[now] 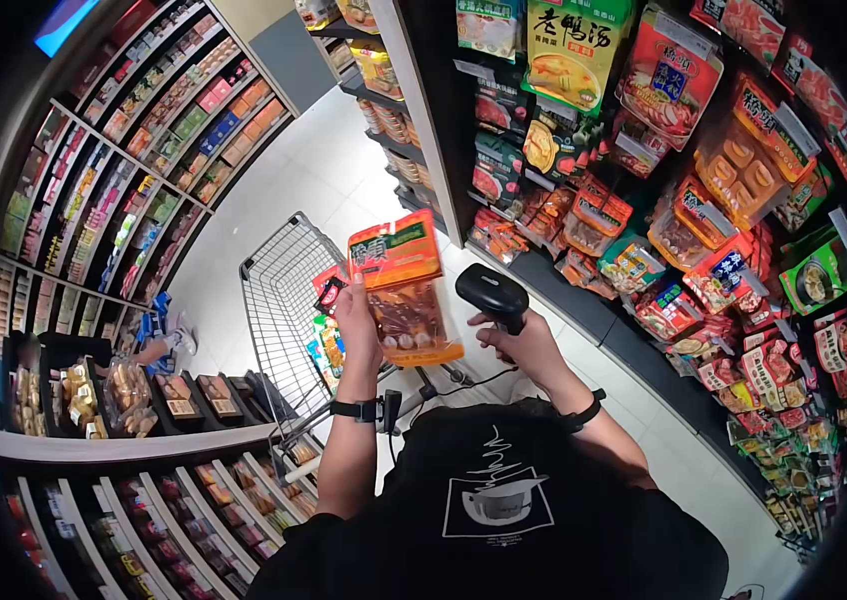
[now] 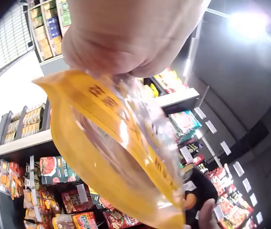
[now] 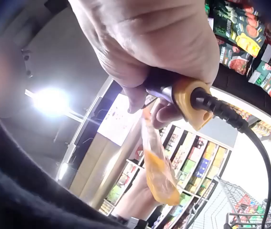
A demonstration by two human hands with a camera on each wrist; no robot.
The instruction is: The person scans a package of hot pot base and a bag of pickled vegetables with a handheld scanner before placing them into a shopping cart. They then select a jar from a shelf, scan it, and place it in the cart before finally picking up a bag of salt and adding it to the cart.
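Observation:
In the head view my left hand (image 1: 358,325) grips the left edge of a red and orange food pouch (image 1: 406,290) with a clear front window. Its yellow bottom gusset (image 2: 78,138) faces the left wrist camera, under the left hand (image 2: 126,38). My right hand (image 1: 529,350) holds a black handheld barcode scanner (image 1: 492,295), its head to the right of the pouch and apart from it. A yellow collar (image 3: 188,98) and black cable (image 3: 255,138) show at the base of the scanner's handle, with the right hand (image 3: 159,43) wrapped round it.
A wire shopping cart (image 1: 289,290) with colourful packets inside stands ahead, behind the pouch. Hanging food packets (image 1: 669,75) fill the rack on the right. Shelves of boxes (image 1: 104,200) curve along the left, and a counter (image 1: 134,445) with packaged goods is at lower left.

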